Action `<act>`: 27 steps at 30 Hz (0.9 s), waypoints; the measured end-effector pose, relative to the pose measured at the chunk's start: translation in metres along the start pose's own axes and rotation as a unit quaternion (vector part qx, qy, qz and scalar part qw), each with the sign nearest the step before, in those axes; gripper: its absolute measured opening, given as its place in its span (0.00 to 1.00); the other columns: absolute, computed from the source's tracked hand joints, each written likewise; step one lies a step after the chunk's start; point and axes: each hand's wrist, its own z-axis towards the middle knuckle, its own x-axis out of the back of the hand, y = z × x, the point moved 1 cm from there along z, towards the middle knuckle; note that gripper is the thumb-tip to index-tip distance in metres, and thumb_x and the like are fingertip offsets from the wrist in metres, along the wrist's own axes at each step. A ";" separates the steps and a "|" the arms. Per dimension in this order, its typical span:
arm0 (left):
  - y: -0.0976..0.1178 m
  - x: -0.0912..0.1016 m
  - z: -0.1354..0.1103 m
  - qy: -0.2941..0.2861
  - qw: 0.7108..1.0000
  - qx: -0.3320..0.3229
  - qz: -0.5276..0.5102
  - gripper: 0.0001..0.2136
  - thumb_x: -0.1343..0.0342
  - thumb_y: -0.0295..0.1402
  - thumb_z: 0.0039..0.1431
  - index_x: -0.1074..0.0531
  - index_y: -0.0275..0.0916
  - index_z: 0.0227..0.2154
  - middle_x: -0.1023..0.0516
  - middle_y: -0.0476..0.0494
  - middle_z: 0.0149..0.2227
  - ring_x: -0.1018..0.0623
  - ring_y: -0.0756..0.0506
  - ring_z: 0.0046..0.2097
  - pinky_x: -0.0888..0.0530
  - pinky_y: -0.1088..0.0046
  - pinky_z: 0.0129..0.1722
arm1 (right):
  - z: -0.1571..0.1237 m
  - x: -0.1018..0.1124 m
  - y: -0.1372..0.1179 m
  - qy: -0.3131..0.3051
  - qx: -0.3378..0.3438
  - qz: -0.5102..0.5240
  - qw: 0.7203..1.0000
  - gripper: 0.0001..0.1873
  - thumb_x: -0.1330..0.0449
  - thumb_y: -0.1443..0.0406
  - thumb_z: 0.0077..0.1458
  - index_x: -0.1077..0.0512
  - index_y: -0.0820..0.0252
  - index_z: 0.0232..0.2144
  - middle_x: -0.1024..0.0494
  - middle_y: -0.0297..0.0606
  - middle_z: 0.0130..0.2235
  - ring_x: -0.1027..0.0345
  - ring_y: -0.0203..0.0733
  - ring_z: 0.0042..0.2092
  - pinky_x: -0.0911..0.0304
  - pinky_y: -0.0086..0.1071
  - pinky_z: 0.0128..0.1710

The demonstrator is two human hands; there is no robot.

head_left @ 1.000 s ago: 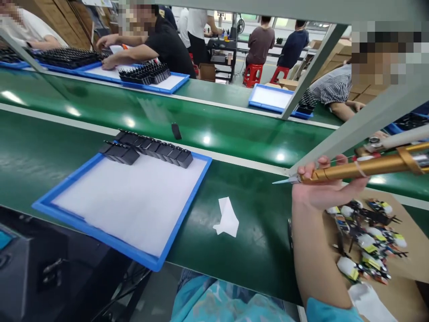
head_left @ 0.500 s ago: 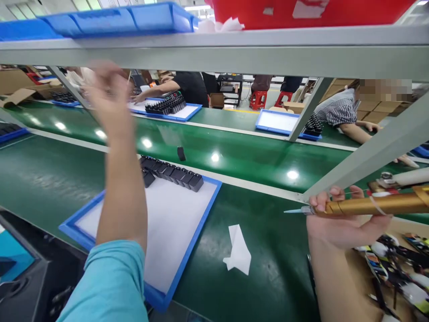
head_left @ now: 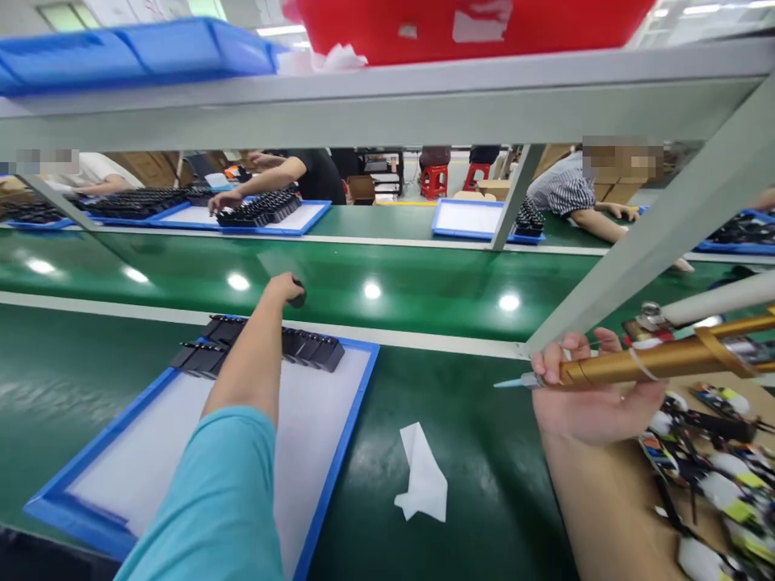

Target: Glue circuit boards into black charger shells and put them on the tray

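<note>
My left hand [head_left: 282, 288] reaches over the tray to the green conveyor belt, its fingers closed around a small black housing [head_left: 299, 295] that shows only in part. Beneath that forearm lies a blue-rimmed tray [head_left: 354, 403] with a white lining. Several black housings [head_left: 312, 350] stand in rows along its far end, some hidden by my arm. At the right, my right hand [head_left: 596, 395] holds a gold glue dispensing gun [head_left: 654, 361], palm up with the fingers curled about its barrel. Its pale blue nozzle [head_left: 512, 382] points left over the green bench.
A torn white paper [head_left: 424, 476] lies on the bench. A cardboard box [head_left: 630, 492] of wired electronic parts sits at lower right. Overhead runs a shelf [head_left: 387, 109] bearing a blue bin and a red bin; a slanted post [head_left: 654, 202] stands at right. Co-workers sit across the belt.
My left hand has come down from raised and blurred at the left to the belt, closing on the black housing there. The view has shifted; my right hand still holds the dispensing gun.
</note>
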 end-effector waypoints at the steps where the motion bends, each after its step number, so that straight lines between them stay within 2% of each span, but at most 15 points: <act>1: 0.013 0.004 -0.005 0.001 1.000 -0.024 0.006 0.25 0.37 0.32 0.47 0.33 0.33 0.50 0.25 0.35 0.47 0.23 0.41 0.39 0.25 0.66 0.36 | 0.000 -0.001 0.000 -0.002 0.002 0.004 1.000 0.27 0.47 0.42 0.43 0.33 0.56 0.36 0.31 0.31 0.28 0.43 0.32 0.17 0.44 0.33 0.19; 3: 0.043 0.008 -0.030 0.015 0.995 -0.096 0.013 0.23 0.40 0.33 0.50 0.33 0.38 0.51 0.25 0.41 0.48 0.23 0.43 0.40 0.27 0.68 0.40 | -0.001 -0.002 0.000 -0.004 0.005 0.011 1.000 0.26 0.48 0.43 0.45 0.33 0.56 0.36 0.30 0.31 0.29 0.42 0.32 0.17 0.44 0.33 0.18; 5: 0.077 0.006 -0.074 0.053 0.967 -0.248 0.017 0.20 0.40 0.36 0.50 0.31 0.41 0.48 0.23 0.45 0.44 0.24 0.43 0.42 0.28 0.67 0.44 | -0.001 -0.004 0.001 -0.003 0.009 0.016 1.000 0.26 0.49 0.43 0.46 0.34 0.56 0.37 0.30 0.31 0.29 0.42 0.32 0.16 0.43 0.33 0.18; 6: 0.092 0.001 -0.103 0.048 0.951 -0.306 0.008 0.19 0.41 0.36 0.51 0.30 0.43 0.48 0.23 0.47 0.42 0.24 0.43 0.42 0.29 0.68 0.44 | -0.002 -0.004 0.001 -0.003 0.010 0.018 1.000 0.26 0.50 0.43 0.47 0.34 0.56 0.38 0.30 0.30 0.29 0.42 0.32 0.16 0.43 0.33 0.18; 9: 0.125 -0.032 -0.193 -0.025 0.908 -0.419 -0.002 0.18 0.43 0.36 0.52 0.31 0.45 0.48 0.22 0.49 0.38 0.23 0.44 0.40 0.29 0.72 0.41 | -0.003 -0.006 0.002 -0.007 0.004 0.025 1.000 0.26 0.53 0.42 0.49 0.35 0.55 0.37 0.31 0.29 0.28 0.41 0.31 0.16 0.43 0.32 0.17; 12: 0.135 -0.082 -0.260 -0.110 0.866 -0.488 0.016 0.18 0.46 0.35 0.55 0.34 0.45 0.50 0.22 0.47 0.39 0.22 0.42 0.39 0.29 0.71 0.39 | -0.003 -0.006 0.003 -0.019 -0.007 0.040 0.999 0.25 0.55 0.42 0.50 0.36 0.55 0.36 0.31 0.29 0.28 0.41 0.31 0.16 0.44 0.31 0.17; 14: 0.134 -0.113 -0.284 -0.140 0.859 -0.490 0.058 0.19 0.47 0.34 0.56 0.35 0.45 0.52 0.21 0.44 0.39 0.22 0.39 0.39 0.29 0.68 0.37 | -0.003 -0.005 0.004 -0.029 -0.004 0.049 0.998 0.25 0.56 0.44 0.52 0.36 0.55 0.36 0.31 0.29 0.28 0.40 0.31 0.16 0.43 0.31 0.17; 17: 0.130 -0.142 -0.299 -0.150 0.876 -0.452 0.077 0.22 0.45 0.36 0.55 0.36 0.45 0.54 0.21 0.42 0.38 0.22 0.37 0.39 0.28 0.66 0.36 | -0.001 -0.003 0.005 -0.041 0.001 0.054 0.998 0.24 0.57 0.45 0.54 0.36 0.55 0.36 0.31 0.29 0.28 0.41 0.30 0.16 0.42 0.30 0.18; 21: 0.124 -0.154 -0.310 -0.111 0.908 -0.403 -0.035 0.25 0.40 0.36 0.52 0.36 0.43 0.53 0.22 0.41 0.44 0.23 0.38 0.44 0.28 0.64 0.43 | 0.000 -0.003 0.005 -0.046 -0.007 0.054 0.997 0.22 0.57 0.45 0.54 0.37 0.55 0.36 0.32 0.28 0.28 0.41 0.29 0.17 0.40 0.30 0.19; 23: 0.120 -0.158 -0.313 -0.100 0.915 -0.375 -0.109 0.22 0.40 0.35 0.51 0.32 0.41 0.50 0.23 0.42 0.44 0.23 0.40 0.45 0.28 0.65 0.46 | 0.000 -0.003 0.005 -0.047 -0.012 0.056 0.997 0.22 0.56 0.45 0.54 0.38 0.54 0.36 0.32 0.28 0.28 0.40 0.28 0.17 0.40 0.29 0.19; 27: 0.105 -0.165 -0.318 -0.087 0.917 -0.329 -0.207 0.16 0.40 0.35 0.52 0.27 0.42 0.44 0.22 0.45 0.44 0.24 0.43 0.44 0.26 0.68 0.42 | -0.001 -0.005 0.005 -0.051 -0.016 0.077 0.996 0.21 0.55 0.46 0.54 0.37 0.54 0.36 0.32 0.28 0.28 0.40 0.28 0.17 0.40 0.29 0.19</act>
